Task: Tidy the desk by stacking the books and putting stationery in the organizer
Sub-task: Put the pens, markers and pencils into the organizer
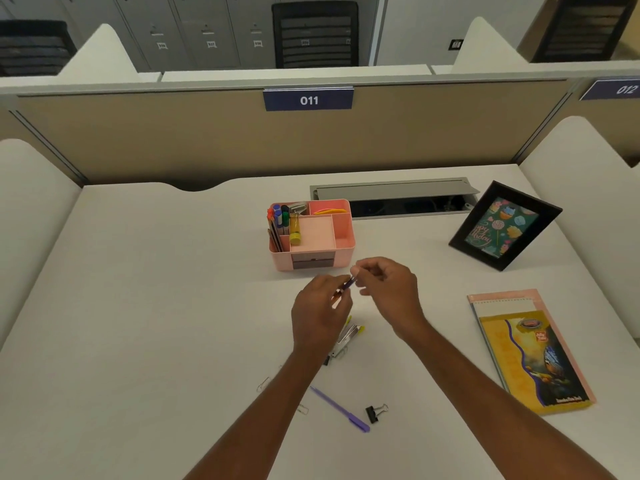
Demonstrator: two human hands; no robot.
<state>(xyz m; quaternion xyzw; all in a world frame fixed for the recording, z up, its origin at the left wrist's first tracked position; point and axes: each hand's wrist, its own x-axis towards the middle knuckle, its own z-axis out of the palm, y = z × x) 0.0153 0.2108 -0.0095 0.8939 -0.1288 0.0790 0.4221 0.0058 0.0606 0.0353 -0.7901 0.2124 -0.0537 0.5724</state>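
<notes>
A pink organizer (343, 244) stands mid-desk and holds pens, markers, a yellow glue bottle and a yellow item. Just in front of it, my left hand (320, 306) and my right hand (388, 285) both pinch a dark blue pen (349, 283), one at each end. A stapler with yellow trim (348, 336) lies partly hidden under my left wrist. Nearer to me lie a purple pen (341, 409), a black binder clip (374, 412) and two paper clips (263, 384). At the right, books lie stacked (530, 351), a yellow-covered one on top.
A black picture frame (505, 225) leans at the back right. A grey cable hatch (391, 188) sits open behind the organizer. Beige partitions and white side panels enclose the white desk (156, 289).
</notes>
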